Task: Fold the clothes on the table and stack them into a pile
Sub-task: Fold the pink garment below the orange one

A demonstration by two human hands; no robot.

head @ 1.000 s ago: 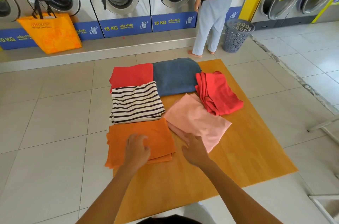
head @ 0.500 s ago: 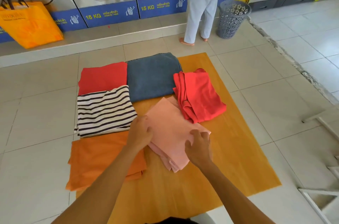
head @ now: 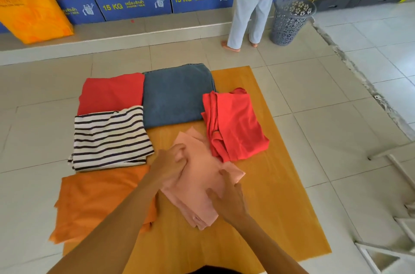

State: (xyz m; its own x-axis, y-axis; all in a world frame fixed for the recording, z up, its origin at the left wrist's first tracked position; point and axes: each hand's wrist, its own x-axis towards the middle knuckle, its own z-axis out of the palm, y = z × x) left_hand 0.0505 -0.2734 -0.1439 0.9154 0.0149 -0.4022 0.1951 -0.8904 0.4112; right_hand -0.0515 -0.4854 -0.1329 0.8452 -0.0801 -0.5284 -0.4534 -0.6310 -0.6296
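While both hands rest on it, the coming move depends on how the pink garment [head: 202, 179] lies between them.
Item position: folded, near the front middle of the desk [head: 280, 217], just right of the orange garment [head: 98, 202] and touching the loosely folded red garment [head: 235, 125].
Long axis: diagonal, far-left to near-right.
Left grip: left hand [head: 170, 164] at the far-left edge, fingers curled and bunching the cloth.
Right grip: right hand [head: 226, 197] on the near-right part, fingers spread and pressing flat; nothing pinched.
Nearer hand: both are in contact.
Likely stacking targets: striped garment [head: 110, 136], blue garment [head: 177, 96], folded red garment [head: 112, 91], all to the far left.
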